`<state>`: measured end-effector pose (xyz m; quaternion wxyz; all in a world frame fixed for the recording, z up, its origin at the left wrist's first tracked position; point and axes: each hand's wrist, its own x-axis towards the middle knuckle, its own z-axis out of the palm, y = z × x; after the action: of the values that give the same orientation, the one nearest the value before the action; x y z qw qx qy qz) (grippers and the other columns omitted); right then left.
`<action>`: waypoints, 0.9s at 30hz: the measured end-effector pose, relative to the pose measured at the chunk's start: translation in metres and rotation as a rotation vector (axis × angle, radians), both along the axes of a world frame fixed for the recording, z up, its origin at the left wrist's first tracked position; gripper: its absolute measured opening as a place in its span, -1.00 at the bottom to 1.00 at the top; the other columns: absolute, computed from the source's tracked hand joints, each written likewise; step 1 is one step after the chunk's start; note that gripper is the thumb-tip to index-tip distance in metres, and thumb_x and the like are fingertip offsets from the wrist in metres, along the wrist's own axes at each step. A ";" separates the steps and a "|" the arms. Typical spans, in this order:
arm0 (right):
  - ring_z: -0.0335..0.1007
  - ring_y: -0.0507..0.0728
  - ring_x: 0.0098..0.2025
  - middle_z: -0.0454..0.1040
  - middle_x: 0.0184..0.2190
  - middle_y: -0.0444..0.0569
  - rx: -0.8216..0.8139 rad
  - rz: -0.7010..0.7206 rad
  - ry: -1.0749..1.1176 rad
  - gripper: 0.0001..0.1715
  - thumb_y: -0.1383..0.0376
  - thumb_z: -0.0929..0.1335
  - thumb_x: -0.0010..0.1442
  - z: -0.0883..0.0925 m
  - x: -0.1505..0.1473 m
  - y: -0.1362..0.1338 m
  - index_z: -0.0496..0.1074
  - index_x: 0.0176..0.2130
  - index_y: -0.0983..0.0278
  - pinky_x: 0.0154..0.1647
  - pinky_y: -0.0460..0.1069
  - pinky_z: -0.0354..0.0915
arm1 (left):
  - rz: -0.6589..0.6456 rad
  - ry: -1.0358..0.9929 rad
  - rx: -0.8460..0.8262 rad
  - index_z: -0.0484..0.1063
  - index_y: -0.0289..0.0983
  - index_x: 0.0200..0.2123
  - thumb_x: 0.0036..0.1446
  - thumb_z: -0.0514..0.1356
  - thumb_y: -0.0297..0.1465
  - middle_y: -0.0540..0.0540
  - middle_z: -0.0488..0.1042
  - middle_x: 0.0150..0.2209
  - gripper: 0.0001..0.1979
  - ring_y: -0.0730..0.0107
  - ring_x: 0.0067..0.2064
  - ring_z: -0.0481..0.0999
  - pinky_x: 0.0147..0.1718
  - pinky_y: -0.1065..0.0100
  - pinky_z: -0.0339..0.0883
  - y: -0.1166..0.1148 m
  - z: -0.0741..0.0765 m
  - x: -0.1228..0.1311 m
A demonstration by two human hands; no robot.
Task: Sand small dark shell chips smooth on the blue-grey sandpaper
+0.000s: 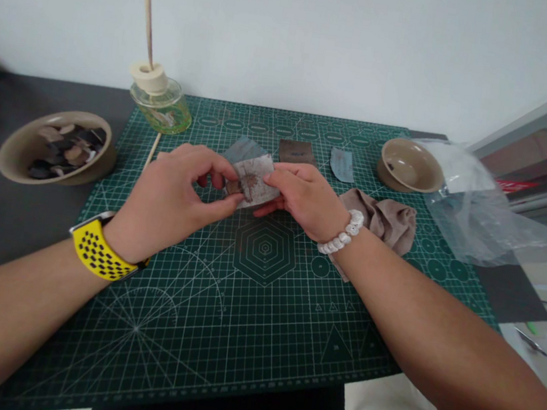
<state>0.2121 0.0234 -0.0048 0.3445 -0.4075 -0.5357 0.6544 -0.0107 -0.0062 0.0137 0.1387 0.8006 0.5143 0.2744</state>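
Over the middle of the mat, my left hand [177, 189] pinches a small brown piece [234, 187], which looks like wood, between thumb and fingers. It lies against a pale grey sheet of sandpaper [262, 187] marked with brown dust. My right hand [307, 199] grips that sheet, thumb on top and fingers beneath. Behind the hands lie a blue-grey sandpaper piece [243, 148], a brown sandpaper piece [297, 151] with print on it, and another small blue-grey piece [342, 165]. A crumpled brown cloth [392, 224] rests beside my right wrist, partly covered by it.
A green cutting mat [259, 317] covers most of the dark table. On the left stands a bowl [13, 154] of dark and brown chunks, near a glass diffuser bottle [165, 107] with sticks. At right are a second bowl [413, 159] and a clear plastic bag [478, 218].
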 end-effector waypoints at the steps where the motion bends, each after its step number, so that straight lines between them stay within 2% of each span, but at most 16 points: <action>1: 0.51 0.12 -0.32 0.51 -0.45 -0.10 -0.002 -0.002 0.011 -0.73 0.22 0.43 0.29 0.000 0.000 0.000 0.45 -0.45 0.16 -0.29 -0.02 0.64 | 0.000 0.004 0.002 0.56 -0.04 -0.19 0.25 0.37 -0.24 -0.02 0.60 -0.25 -0.91 0.06 -0.12 0.60 -0.06 0.05 0.45 0.000 0.000 0.000; 7: 0.59 0.12 -0.27 0.62 -0.38 -0.09 -0.018 0.040 0.044 -0.76 0.16 0.48 0.29 -0.002 -0.002 -0.001 0.50 -0.39 0.17 -0.26 -0.03 0.66 | -0.001 0.027 0.011 0.61 -0.01 -0.18 0.26 0.39 -0.25 0.00 0.55 -0.31 -0.93 0.06 -0.12 0.58 0.02 0.02 0.42 -0.001 0.001 0.001; 11: 0.60 0.10 -0.27 0.64 -0.38 -0.11 -0.030 0.065 0.045 -0.79 0.22 0.45 0.34 -0.002 -0.002 -0.002 0.52 -0.36 0.19 -0.24 -0.06 0.65 | -0.006 0.039 0.021 0.62 -0.02 -0.17 0.30 0.37 -0.23 0.00 0.56 -0.31 -0.94 0.05 -0.12 0.58 0.00 -0.01 0.39 -0.001 0.001 0.001; 20: 0.52 0.07 -0.34 0.55 -0.47 -0.15 -0.028 0.088 0.041 -0.71 0.14 0.53 0.24 -0.004 -0.005 -0.001 0.53 -0.43 0.21 -0.34 -0.11 0.59 | 0.020 0.034 0.073 0.63 -0.05 -0.13 0.34 0.33 -0.22 0.00 0.56 -0.32 -0.90 0.08 -0.14 0.58 -0.07 0.01 0.33 -0.005 0.003 0.002; 27: 0.49 0.07 -0.37 0.50 -0.49 -0.14 -0.017 0.050 0.023 -0.70 0.19 0.48 0.26 -0.003 -0.004 -0.001 0.48 -0.49 0.18 -0.35 -0.09 0.59 | 0.075 0.062 0.023 0.60 -0.04 -0.14 0.36 0.30 -0.18 -0.03 0.60 -0.24 -0.88 0.01 -0.07 0.61 -0.03 -0.04 0.38 -0.004 0.005 0.002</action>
<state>0.2081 0.0219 -0.0079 0.3308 -0.3895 -0.5362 0.6719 -0.0091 -0.0100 0.0188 0.1030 0.7904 0.5447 0.2606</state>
